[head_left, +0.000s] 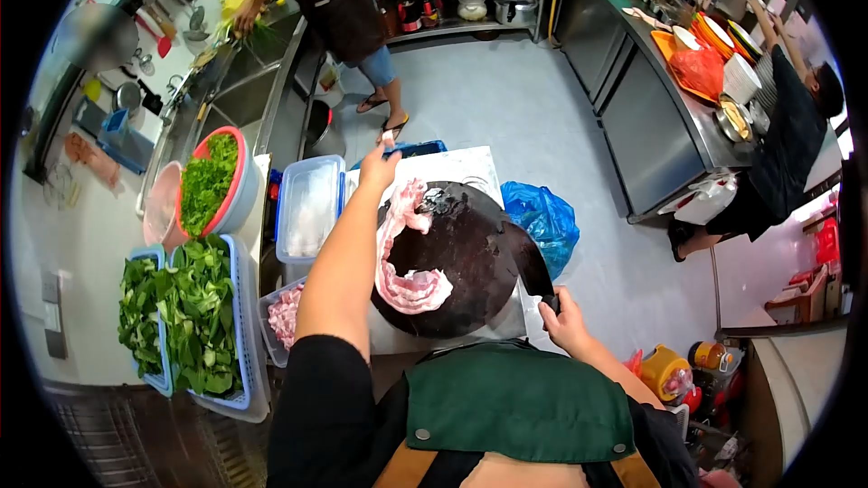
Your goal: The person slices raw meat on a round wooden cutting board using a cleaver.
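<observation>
Presently: 1 round board [479, 276], dark, on a pale worktop [484, 161]. Pork strip [411, 294], pink w/ white fat, lying in a curve on the L part of the board, far end bunched, near end bent toward the middle. 1 cleaver [527, 258], dark blade, at the board's R edge, handle toward the person; R hand [567, 318] clenched round the handle. L hand [378, 169] raised beyond the board's far L side, off the pork, fingers partly curled; small pale bit [389, 138] at the fingertips, can't tell if gripped or what it is. L of board: 1 clear tub [310, 208] w/ lid & blue edging; nearer, 1 meat tub [272, 336] w/ cut pink pcs. Further L: 2 blue baskets [240, 325] side by side, full of leafy greens [199, 312]; beyond them, 1 red-rimmed bowl [242, 158] w/ frilly greens [210, 183], pink bowl [163, 208] next to it. R of board: 1 blue plastic bag [542, 226], crumpled. Far L: 1 co-worker [339, 4], dark apron, arm over the sink [244, 95]. Far R: 1 co-worker in black [785, 149] at a steel counter [655, 108] w/ bowls, plates & a red bag [698, 70].
</observation>
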Motion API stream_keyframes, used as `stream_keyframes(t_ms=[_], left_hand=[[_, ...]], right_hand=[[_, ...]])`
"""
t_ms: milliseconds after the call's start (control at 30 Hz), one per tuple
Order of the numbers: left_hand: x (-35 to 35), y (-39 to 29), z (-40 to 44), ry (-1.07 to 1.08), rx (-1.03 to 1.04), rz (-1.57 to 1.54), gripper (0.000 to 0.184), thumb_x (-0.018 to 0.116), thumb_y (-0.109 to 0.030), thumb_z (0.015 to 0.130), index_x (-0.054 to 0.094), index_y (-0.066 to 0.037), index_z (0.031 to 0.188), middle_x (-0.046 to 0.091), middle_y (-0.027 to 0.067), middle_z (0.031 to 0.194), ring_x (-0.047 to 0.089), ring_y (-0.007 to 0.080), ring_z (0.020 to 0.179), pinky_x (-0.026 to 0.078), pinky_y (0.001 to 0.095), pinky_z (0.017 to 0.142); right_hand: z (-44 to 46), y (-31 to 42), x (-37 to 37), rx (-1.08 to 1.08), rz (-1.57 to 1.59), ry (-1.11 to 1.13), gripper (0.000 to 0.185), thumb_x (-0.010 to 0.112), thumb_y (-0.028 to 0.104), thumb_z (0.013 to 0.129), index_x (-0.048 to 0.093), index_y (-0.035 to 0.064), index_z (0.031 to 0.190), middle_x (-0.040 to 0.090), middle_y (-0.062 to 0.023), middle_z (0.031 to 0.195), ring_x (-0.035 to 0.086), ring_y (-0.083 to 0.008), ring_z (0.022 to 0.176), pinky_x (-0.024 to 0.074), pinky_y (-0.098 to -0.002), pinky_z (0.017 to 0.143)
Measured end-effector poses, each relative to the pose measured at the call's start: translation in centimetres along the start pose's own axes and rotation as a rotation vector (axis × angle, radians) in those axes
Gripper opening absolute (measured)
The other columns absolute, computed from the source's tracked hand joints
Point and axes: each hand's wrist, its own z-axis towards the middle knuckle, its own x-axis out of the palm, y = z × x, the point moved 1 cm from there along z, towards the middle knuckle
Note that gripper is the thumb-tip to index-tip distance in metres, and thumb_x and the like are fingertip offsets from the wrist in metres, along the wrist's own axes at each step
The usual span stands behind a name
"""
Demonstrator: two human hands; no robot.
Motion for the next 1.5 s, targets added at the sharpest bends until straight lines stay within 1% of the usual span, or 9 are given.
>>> stream_keyframes(t_ms=[67, 200, 233, 333, 533, 733, 1033, 1300, 1500], left_hand=[[0.6, 2.8, -1.6, 0.195, 0.09, -0.003, 0.046, 0.06, -0.034, 0.079, 0.058, 0.001, 0.109, 0.058, 0.0222, 0.111, 0.055, 0.0309, 0.106, 0.043, 0.0382, 0.089], [-1.6, 0.1, -11.2, 0.597, 0.332, -0.179, 0.024, 0.063, -0.025, 0.078, 0.061, -0.001, 0.081, 0.06, 0.0127, 0.069, 0.058, 0.022, 0.068, 0.046, 0.0331, 0.063], [-1.9, 1.5, -12.9, 0.793, 0.201, -0.072, 0.026, 0.068, -0.024, 0.071, 0.058, -0.001, 0.078, 0.059, 0.0108, 0.07, 0.056, 0.0202, 0.065, 0.046, 0.0326, 0.061], [-5.0, 0.3, -19.0, 0.813, 0.493, 0.15, 0.057, 0.082, -0.032, 0.051, 0.062, -0.003, 0.096, 0.062, 0.0137, 0.09, 0.061, 0.0305, 0.085, 0.048, 0.0361, 0.078], [-4.4, 1.8, -22.3, 0.62, 0.664, 0.31, 0.065, 0.076, -0.019, 0.052, 0.05, -0.007, 0.11, 0.059, 0.0126, 0.089, 0.058, 0.0325, 0.083, 0.046, 0.041, 0.075], [-1.9, -1.1, -24.5, 0.28, 0.357, -0.171, 0.056, 0.071, -0.013, 0.061, 0.048, -0.007, 0.112, 0.061, 0.0181, 0.096, 0.06, 0.0352, 0.088, 0.048, 0.0405, 0.077], [0.3, 1.3, -27.5, 0.307, 0.394, 0.103, 0.059, 0.074, -0.017, 0.064, 0.054, -0.014, 0.119, 0.054, 0.0151, 0.093, 0.055, 0.0339, 0.087, 0.046, 0.0412, 0.075], [-2.0, -3.8, -27.5, 0.11, 0.577, 0.195, 0.041, 0.071, -0.015, 0.065, 0.057, -0.005, 0.102, 0.048, 0.0157, 0.114, 0.045, 0.0344, 0.105, 0.034, 0.046, 0.091], [2.5, -2.0, -26.6, 0.056, 0.638, 0.093, 0.027, 0.063, -0.011, 0.072, 0.058, -0.005, 0.097, 0.055, 0.0099, 0.106, 0.049, 0.0318, 0.095, 0.039, 0.0424, 0.082]], right_hand=[[-0.1, -1.0, 0.2, -0.019, -0.047, -0.018, 0.025, 0.062, 0.014, 0.083, 0.048, 0.0036, 0.101, 0.058, -0.0073, 0.064, 0.056, -0.0168, 0.053, 0.0436, -0.0314, 0.049], [-0.5, -3.7, 0.5, 0.005, -0.027, 0.055, 0.031, 0.06, 0.022, 0.084, 0.047, 0.0064, 0.107, 0.057, -0.0149, 0.071, 0.057, -0.0259, 0.063, 0.0456, -0.0373, 0.057], [-0.7, -1.9, 0.0, -0.035, -0.101, 0.048, 0.032, 0.059, 0.024, 0.084, 0.046, 0.006, 0.107, 0.057, -0.0165, 0.071, 0.057, -0.0291, 0.063, 0.0449, -0.0389, 0.058], [-0.8, -0.5, 0.0, 0.05, -0.17, 0.109, 0.032, 0.059, 0.021, 0.084, 0.047, 0.0046, 0.109, 0.059, -0.0138, 0.072, 0.059, -0.0263, 0.064, 0.0459, -0.0359, 0.06], [-0.8, -0.7, 2.2, -0.175, -0.168, 0.12, 0.031, 0.058, 0.023, 0.084, 0.044, 0.006, 0.107, 0.058, -0.0212, 0.077, 0.058, -0.0386, 0.072, 0.0449, -0.0431, 0.061], [-1.6, 1.0, 2.3, -0.197, -0.185, 0.19, 0.03, 0.06, 0.022, 0.083, 0.047, 0.0073, 0.106, 0.059, -0.0195, 0.076, 0.059, -0.0372, 0.072, 0.0456, -0.0415, 0.061], [-2.3, 1.4, 3.0, -0.17, -0.19, 0.263, 0.03, 0.059, 0.024, 0.085, 0.047, 0.0068, 0.106, 0.056, -0.0177, 0.079, 0.056, -0.0327, 0.071, 0.0438, -0.0395, 0.062], [-2.3, 1.6, 3.7, -0.141, -0.318, 0.26, 0.032, 0.054, 0.032, 0.088, 0.048, 0.0068, 0.107, 0.059, -0.0213, 0.085, 0.058, -0.0378, 0.08, 0.0449, -0.0418, 0.068], [-2.2, 2.2, 3.9, -0.083, -0.304, 0.337, 0.034, 0.043, 0.037, 0.092, 0.049, 0.0075, 0.107, 0.06, -0.0206, 0.081, 0.058, -0.0384, 0.078, 0.045, -0.0432, 0.067]])
